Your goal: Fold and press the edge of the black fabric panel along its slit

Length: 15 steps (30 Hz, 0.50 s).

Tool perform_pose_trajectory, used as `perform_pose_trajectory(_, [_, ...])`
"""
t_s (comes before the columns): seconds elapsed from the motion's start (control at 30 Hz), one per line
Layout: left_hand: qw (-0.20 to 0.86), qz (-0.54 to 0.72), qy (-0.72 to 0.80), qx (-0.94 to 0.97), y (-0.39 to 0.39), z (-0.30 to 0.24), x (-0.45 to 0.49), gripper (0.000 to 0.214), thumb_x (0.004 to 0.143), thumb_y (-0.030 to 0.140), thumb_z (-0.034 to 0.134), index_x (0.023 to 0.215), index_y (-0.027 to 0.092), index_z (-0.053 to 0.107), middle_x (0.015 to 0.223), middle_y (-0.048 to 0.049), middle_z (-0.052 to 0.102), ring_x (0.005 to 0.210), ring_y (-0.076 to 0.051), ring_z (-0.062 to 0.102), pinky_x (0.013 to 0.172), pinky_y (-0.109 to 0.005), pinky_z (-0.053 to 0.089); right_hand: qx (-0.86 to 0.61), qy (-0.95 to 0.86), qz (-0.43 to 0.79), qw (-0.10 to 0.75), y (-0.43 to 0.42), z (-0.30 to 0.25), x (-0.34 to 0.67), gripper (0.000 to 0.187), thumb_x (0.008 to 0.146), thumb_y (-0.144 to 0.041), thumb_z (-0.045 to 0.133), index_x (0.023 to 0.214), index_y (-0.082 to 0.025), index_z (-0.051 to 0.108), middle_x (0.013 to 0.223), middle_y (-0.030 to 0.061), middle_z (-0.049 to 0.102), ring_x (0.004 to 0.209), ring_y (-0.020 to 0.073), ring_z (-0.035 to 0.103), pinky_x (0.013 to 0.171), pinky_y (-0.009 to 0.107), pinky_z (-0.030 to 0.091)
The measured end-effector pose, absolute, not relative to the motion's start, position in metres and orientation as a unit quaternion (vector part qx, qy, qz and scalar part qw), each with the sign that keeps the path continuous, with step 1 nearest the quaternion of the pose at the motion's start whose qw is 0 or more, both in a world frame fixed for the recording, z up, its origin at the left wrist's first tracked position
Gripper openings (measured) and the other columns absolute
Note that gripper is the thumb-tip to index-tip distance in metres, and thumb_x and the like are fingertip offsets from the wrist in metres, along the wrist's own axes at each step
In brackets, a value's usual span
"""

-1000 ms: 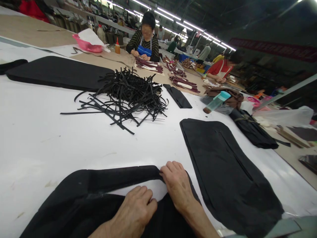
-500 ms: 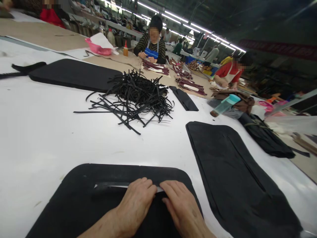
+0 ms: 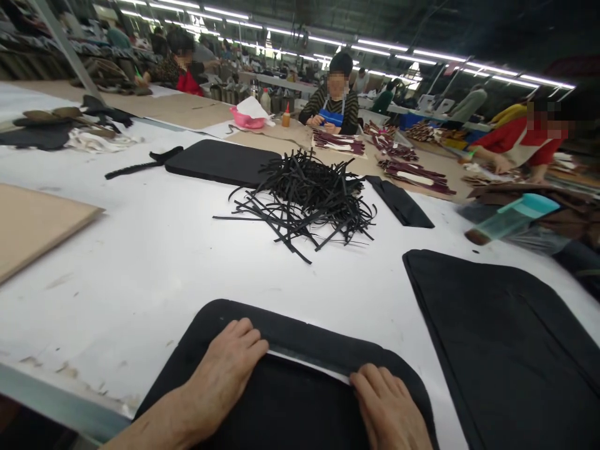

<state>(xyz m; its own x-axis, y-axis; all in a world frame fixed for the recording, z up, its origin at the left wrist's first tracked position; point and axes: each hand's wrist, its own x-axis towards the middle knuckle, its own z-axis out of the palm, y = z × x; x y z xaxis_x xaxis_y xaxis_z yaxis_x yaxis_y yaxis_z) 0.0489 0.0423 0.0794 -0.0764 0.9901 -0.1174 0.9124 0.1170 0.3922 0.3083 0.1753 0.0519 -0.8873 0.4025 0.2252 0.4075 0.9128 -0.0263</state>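
A black panel (image 3: 290,406) with rounded corners, looking like fabric or leather, lies in front of me. Across its upper part runs a long slit, with a thin white strip (image 3: 307,367) showing along it. My left hand (image 3: 229,365) is closed at the slit's left end, fingers bent over the edge. At the right end, the curled fingers of my right hand (image 3: 387,400) grip the edge in the same way. Both thumbs are mostly hidden. To the right lies a stack of similar black panels (image 3: 497,325), the top one with a slit too.
Beyond the panel is a heap of thin black strips (image 3: 319,194), beside a black padded slab (image 3: 215,159). A turquoise-lidded bottle (image 3: 510,219) lies at the right. A brown board (image 3: 42,225) is at the left. Co-workers (image 3: 335,100) sit across the table.
My hands have moved apart, from close together near the slit's right part to its two ends. More of the white strip shows between them. The view has swung left.
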Motion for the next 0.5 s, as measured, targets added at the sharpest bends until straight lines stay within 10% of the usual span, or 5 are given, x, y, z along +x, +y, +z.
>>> perform_pose_trajectory(0.5, [0.240,0.154,0.706,0.648,0.044,0.078,0.027,0.022,0.075,0.012,0.063,0.064,0.017,0.045,0.084,0.0013,0.053,0.084,-0.018,0.043,0.076,-0.033,0.034,-0.248,-0.962,-0.027,0.107,0.179,0.046,0.319,0.029,0.075,0.000,0.042,0.082,-0.025,0.055,0.076,0.0009,0.057,0.070,0.0233,0.046,0.062,0.033,0.026])
